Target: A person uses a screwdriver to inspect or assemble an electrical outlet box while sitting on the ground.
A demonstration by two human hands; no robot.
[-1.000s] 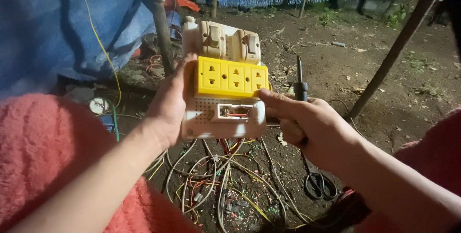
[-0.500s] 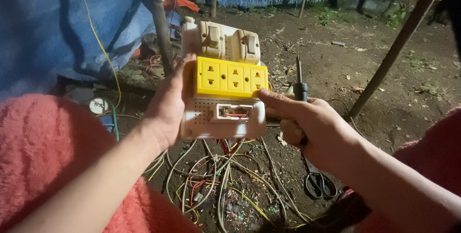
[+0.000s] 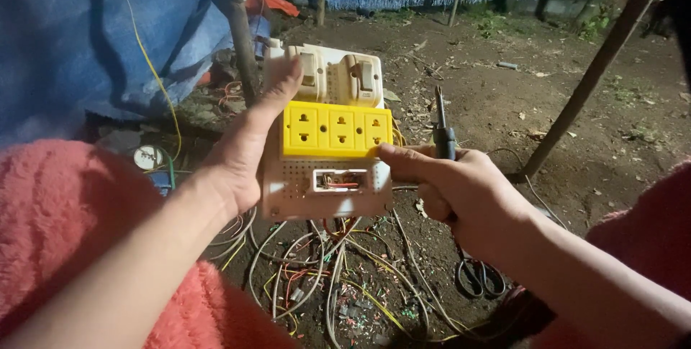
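Here, left hand and right hand flank (touching) switchboard.

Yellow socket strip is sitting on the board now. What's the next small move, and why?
Probably press the yellow socket strip flush with the right hand thumb. The left hand braces the switch board, and the screwdriver is tucked in the right hand, not yet at work.
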